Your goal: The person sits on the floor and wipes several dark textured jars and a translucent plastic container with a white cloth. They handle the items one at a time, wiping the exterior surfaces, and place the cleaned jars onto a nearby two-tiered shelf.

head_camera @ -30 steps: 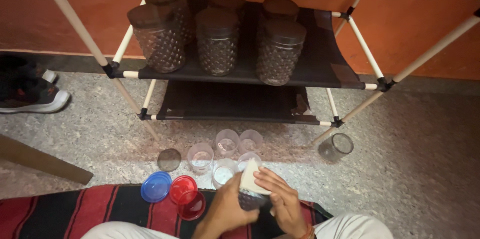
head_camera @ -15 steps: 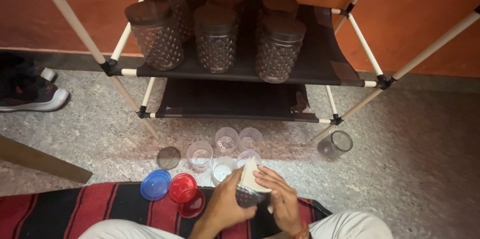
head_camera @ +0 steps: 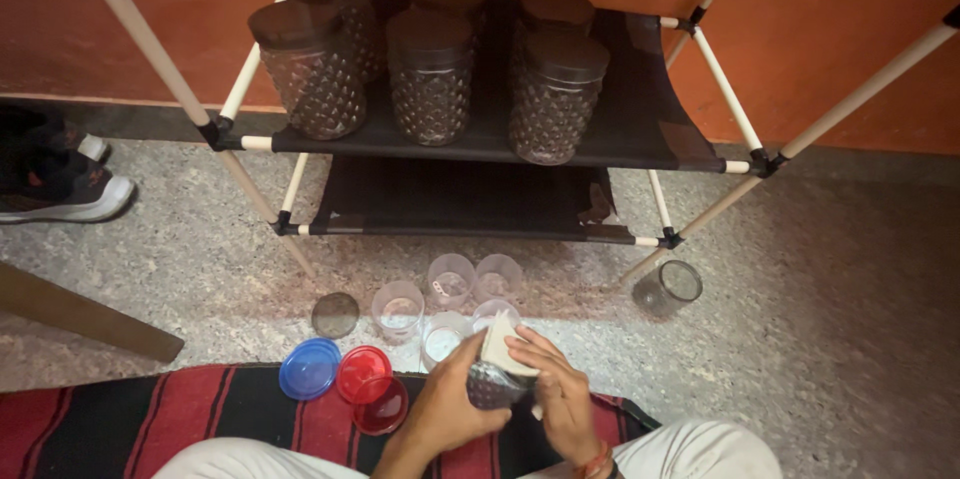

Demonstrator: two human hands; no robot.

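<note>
My left hand (head_camera: 447, 401) grips a small textured glass jar (head_camera: 489, 387) low in the view, above my lap. My right hand (head_camera: 557, 389) presses a pale folded cloth (head_camera: 497, 341) onto the jar's top. Just beyond the hands, several small clear plastic cups (head_camera: 450, 281) stand on the stone floor. A loose dark lid (head_camera: 335, 315) lies to their left. A blue lid (head_camera: 309, 368) and two red lids (head_camera: 363, 374) rest at the edge of a red and black striped mat (head_camera: 120, 419).
A low rack (head_camera: 480, 144) with white poles and black fabric shelves holds several dark-lidded diamond-patterned jars (head_camera: 430, 69) against an orange wall. A lone open jar (head_camera: 668, 287) stands by the rack's right leg. Shoes (head_camera: 50, 179) and a wooden board (head_camera: 80, 314) lie at the left.
Both hands stay on the jar; my right hand has shifted the cloth slightly over its top. Nothing else has moved.
</note>
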